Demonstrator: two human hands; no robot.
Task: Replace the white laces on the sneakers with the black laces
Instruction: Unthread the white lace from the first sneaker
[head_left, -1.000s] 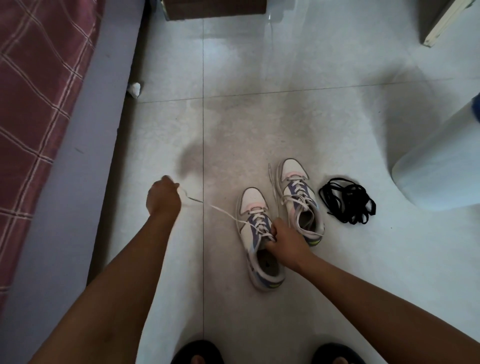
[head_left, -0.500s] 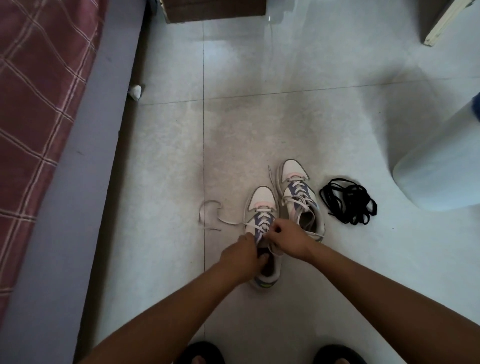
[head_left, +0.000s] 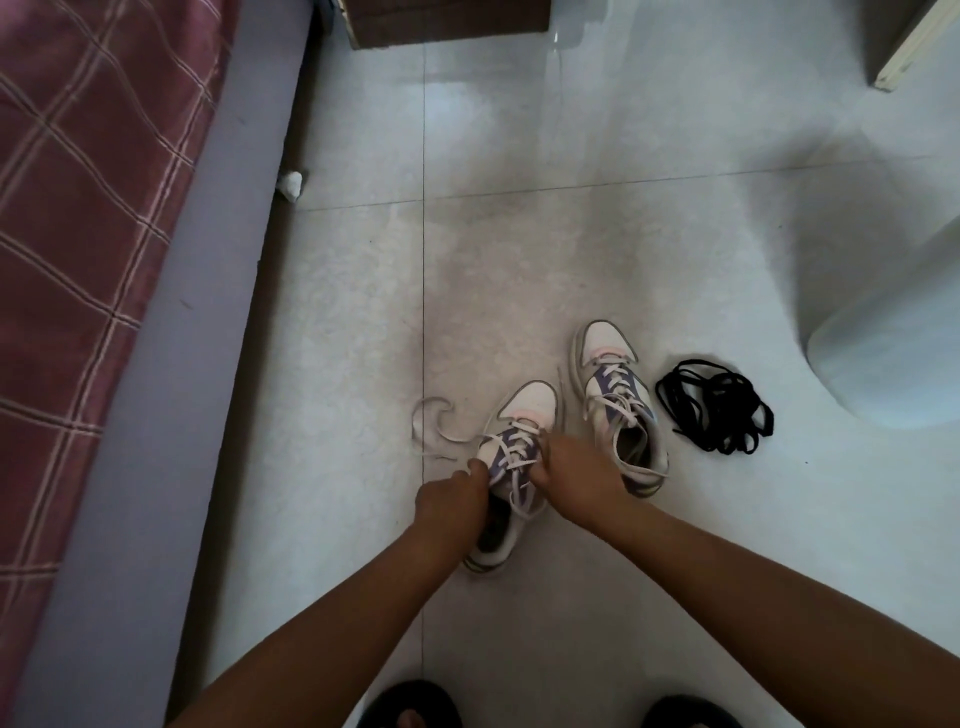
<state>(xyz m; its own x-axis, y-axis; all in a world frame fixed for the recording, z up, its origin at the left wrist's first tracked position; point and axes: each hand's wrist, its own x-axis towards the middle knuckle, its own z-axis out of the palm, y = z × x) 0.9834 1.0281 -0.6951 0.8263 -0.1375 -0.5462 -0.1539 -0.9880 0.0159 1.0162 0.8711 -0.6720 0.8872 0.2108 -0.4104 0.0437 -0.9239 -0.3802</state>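
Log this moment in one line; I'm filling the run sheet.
unlacing | both hands on near sneaker | black laces untouched

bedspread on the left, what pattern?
Dark red bedspread with a pale plaid grid, clearest in the head view.

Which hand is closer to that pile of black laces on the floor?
The right. The right hand is on the near sneaker, with the other sneaker between it and the black laces. The left hand is on that sneaker's far side.
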